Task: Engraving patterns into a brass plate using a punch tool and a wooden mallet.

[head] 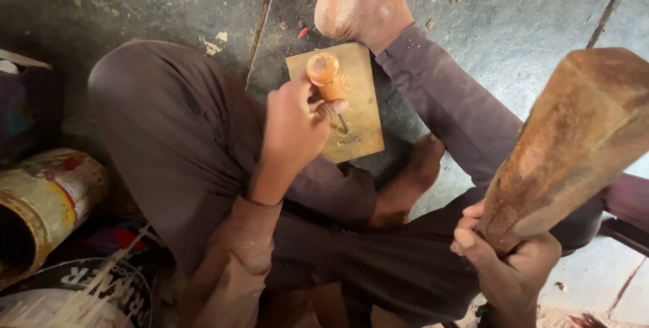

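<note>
- So, left hand, center of the frame, is closed around a chisel with an orange wooden handle, held nearly upright, metal tip down on a small wooden board.
- That board lies flat on the dark stone floor, upper middle, with a carved curl and some shavings right around the tip.
- Bare foot is planted on the board's top edge; the other foot sits just below its lower right corner.
- Right hand, lower right, is clenched tight on the narrow end of a worn wooden mallet, raised up close to the camera, well apart from the chisel.
- Dented old paint can lies on its side at the left edge.
</note>
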